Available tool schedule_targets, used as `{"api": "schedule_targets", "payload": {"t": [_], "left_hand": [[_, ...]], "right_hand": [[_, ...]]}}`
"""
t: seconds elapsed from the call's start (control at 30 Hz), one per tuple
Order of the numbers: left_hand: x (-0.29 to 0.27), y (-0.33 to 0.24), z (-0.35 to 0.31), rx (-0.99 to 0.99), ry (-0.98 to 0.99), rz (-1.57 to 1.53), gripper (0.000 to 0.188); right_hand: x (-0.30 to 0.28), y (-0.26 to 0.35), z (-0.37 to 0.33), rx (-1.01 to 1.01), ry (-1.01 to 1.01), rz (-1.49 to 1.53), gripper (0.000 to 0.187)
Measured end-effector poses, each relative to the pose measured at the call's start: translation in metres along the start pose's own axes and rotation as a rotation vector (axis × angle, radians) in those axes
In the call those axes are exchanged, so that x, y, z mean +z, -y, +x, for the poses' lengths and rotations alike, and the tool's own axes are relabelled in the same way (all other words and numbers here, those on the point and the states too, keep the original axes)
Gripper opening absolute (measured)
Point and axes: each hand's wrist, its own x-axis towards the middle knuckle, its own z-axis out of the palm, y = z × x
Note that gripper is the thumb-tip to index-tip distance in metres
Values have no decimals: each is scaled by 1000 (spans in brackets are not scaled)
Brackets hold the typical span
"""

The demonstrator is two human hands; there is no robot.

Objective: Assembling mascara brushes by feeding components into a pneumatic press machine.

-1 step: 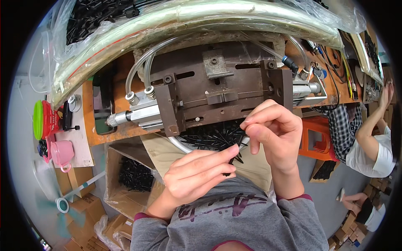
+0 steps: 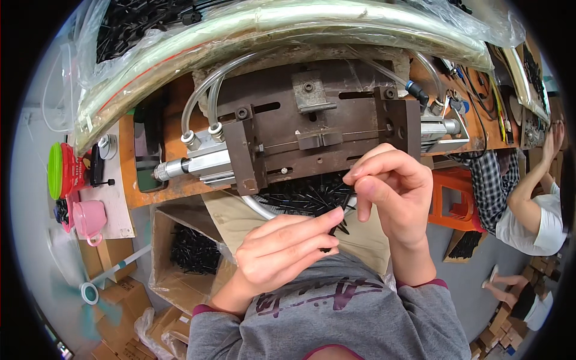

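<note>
My left hand (image 2: 285, 249) is closed over my lap, its fingers pressed together. Tips of thin black pieces (image 2: 327, 249) poke out under its fingertips. Just right of it and a little higher, my right hand (image 2: 393, 192) curls with thumb and forefinger in a pinch. Whatever lies in that pinch is too small or hidden to make out. Behind both hands, a heap of slim black plastic pieces (image 2: 300, 197) lies in front of a brown metal fixture (image 2: 282, 153). Small blocks (image 2: 319, 140) sit at the fixture's middle.
Air cylinders (image 2: 210, 162) with clear hoses flank the fixture on a wooden bench (image 2: 135, 195). A carton (image 2: 165, 264) of black pieces stands at left, near a pink cup (image 2: 90, 219) and a fan (image 2: 90, 294). An orange stool (image 2: 447, 198) and other people (image 2: 531, 210) are at right.
My hands keep the same place and pose. At the lower right, another person's leg has shifted slightly.
</note>
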Motion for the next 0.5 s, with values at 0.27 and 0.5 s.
{"api": "schedule_targets", "payload": {"t": [0.27, 0.5], "left_hand": [[0, -2, 0, -8, -28, 46, 29], [4, 0, 6, -33, -76, 218, 29]], "right_hand": [[0, 5, -1, 224, 74, 69, 14], [16, 4, -10, 113, -125, -246, 24]]}}
